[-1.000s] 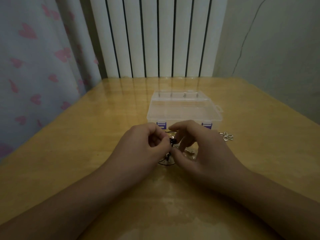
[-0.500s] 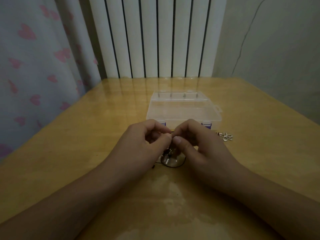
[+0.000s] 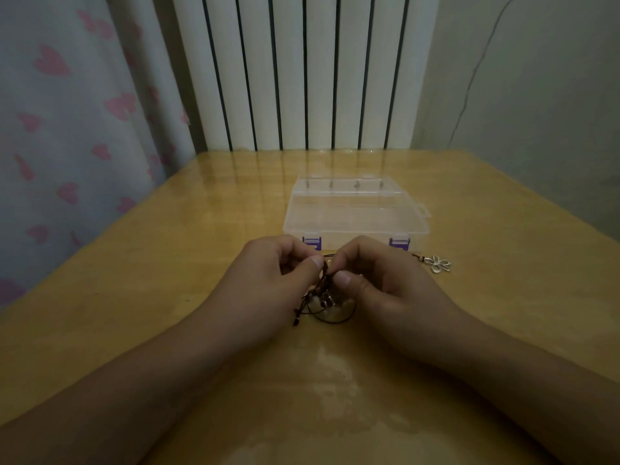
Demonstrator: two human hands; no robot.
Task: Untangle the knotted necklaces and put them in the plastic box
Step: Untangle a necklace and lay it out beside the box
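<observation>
A tangle of dark cord necklaces [image 3: 323,298] hangs between my two hands, just above the wooden table [image 3: 167,280]. My left hand [image 3: 268,283] pinches the cords at the top with thumb and forefinger. My right hand [image 3: 385,283] pinches the same knot from the other side. Loops and a small metal pendant dangle below the fingers onto the table. A silver flower pendant [image 3: 439,264] on a dark cord lies on the table to the right. The clear plastic box [image 3: 355,213], with its lid shut and purple clasps, sits just behind my hands.
A white ribbed radiator [image 3: 302,72] stands behind the table's far edge. A curtain with pink hearts [image 3: 67,129] hangs on the left and a grey wall rises on the right.
Both hands have lifted slightly and drawn the knot up between the fingertips. The cords' loops now hang lower and spread out on the table beneath.
</observation>
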